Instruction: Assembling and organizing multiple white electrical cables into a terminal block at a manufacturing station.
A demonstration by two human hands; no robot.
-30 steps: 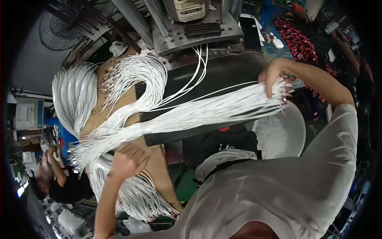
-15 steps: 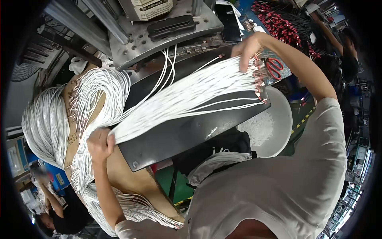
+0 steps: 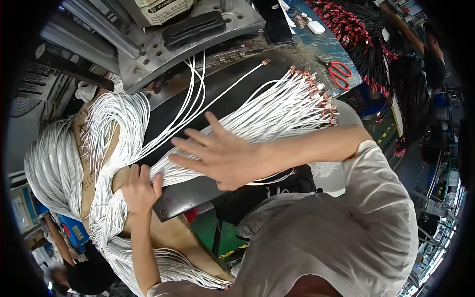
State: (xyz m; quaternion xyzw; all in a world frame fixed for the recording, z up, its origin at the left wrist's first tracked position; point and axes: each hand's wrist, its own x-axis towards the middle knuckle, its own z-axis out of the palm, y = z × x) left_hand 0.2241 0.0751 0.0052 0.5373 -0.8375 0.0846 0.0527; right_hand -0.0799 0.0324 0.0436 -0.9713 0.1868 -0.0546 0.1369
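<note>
Since half a second ago the right hand (image 3: 225,156) has left the far right terminal ends of the white wire bundle (image 3: 257,123) and come to mid-bundle, palm down, fingers (image 3: 190,136) spread open and flat over the wires, gripping nothing; the left hand (image 3: 140,190) has stayed at the near left, its fingers curled and closed on the bundle where it leaves the edge of the black mat (image 3: 208,188); the view has swung, so the mat now sits more central.

White wire bundle: lies across the black mat on the tabletop (image 3: 316,49), copper-coloured terminals (image 3: 321,101) fanned at the far right; left of the mat the wires loop in a large hank (image 3: 54,163) over a brown board (image 3: 86,163); a few single wires (image 3: 195,84) run off toward the far metal plate (image 3: 163,54).

Labels: a pale box with a printed label (image 3: 166,6) at the far edge, above a black pad (image 3: 195,29).

Far right: red-handled scissors (image 3: 339,72) on the blue surface; black wires with red terminals (image 3: 366,29) heaped beyond.
</note>
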